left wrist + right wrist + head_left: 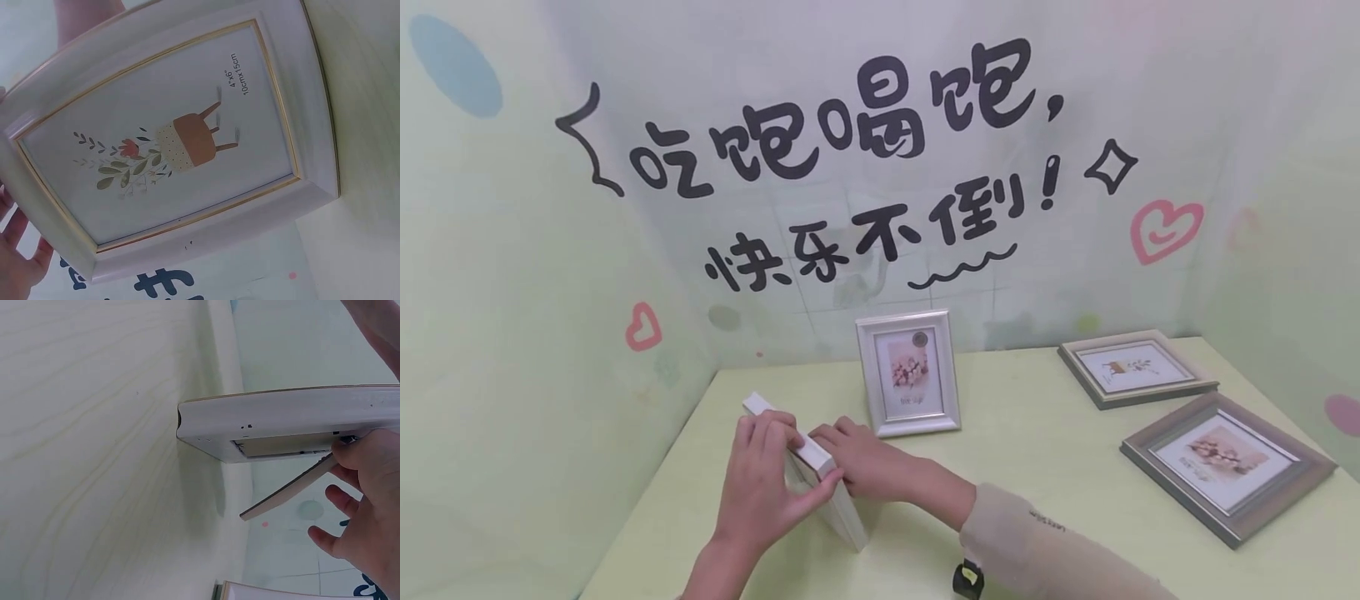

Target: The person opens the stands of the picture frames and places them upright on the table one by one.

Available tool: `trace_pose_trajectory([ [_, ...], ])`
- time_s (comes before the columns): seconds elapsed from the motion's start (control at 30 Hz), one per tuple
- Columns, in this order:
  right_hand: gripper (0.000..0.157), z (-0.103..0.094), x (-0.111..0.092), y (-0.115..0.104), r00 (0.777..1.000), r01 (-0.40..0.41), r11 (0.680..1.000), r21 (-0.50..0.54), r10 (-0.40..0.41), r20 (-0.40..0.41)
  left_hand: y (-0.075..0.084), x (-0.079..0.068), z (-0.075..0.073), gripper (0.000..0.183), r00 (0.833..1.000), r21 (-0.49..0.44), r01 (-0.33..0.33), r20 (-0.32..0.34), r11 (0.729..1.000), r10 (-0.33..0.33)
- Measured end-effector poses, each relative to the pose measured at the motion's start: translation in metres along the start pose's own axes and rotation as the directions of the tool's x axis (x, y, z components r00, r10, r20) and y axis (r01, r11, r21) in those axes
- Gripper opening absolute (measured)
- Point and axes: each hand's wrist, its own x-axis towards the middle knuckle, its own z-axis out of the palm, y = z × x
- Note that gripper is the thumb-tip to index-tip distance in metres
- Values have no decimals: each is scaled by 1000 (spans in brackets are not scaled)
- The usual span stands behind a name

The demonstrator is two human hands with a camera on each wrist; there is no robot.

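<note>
A white picture frame (815,454) stands on edge on the table. In the left wrist view, the frame's front (250,228) has a gold inner border and a print of a potted plant on legs. My left hand (756,475) grips its upper edge, fingers over the top and thumb at the near corner. Behind the frame is my right hand (876,465). In the right wrist view, the right hand (369,506) pinches the upper end of the back stand (284,492), which tilts away from the frame's back. Its other fingers are spread behind the stand.
A silver-white picture frame (867,367) stands upright behind my hands. At the right lie two more frames, a beige-grey one (1078,371) at the back and a brown-grey one (1165,479) in front. A printed backdrop (820,75) encloses the table (1000,442).
</note>
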Motion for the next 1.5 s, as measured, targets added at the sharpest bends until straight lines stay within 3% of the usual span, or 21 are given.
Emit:
trace_pose_trajectory([
  [0.17,54,1,-2,-2,999,-18,989,-144,21,25,-1,-1,-2,62,999,2,5,51,1000,-6],
  [0.3,51,0,-3,-2,1000,-4,973,-231,4,1,-2,0,-2,62,998,-3,12,65,1000,-11],
  [0.57,53,-1,-2,-1,1000,3,952,-305,-5,-4,-4,1,-2,61,997,-15,0,80,1000,2],
  [0.7,52,-3,-4,0,1000,15,957,-291,-17,-5,-4,0,-2,62,996,-25,-7,84,1000,9],
  [0.83,48,-8,-11,5,998,37,978,-205,-45,-36,-4,2,-1,61,997,-29,-10,80,1000,12],
  [1.03,40,-16,-34,19,988,109,993,39,-104,-113,-5,2,-1,61,997,-26,0,72,1000,2],
  [1.2,37,-17,-55,26,997,71,985,157,-66,-34,-5,5,0,58,998,-29,-5,70,1000,7],
  [1.33,35,-15,-64,27,996,-5,956,292,-20,83,-6,6,1,54,996,-26,6,94,1000,-3],
  [1.5,33,-6,-69,20,982,-79,874,480,-16,191,-5,4,1,56,992,-23,26,126,999,-23],
])
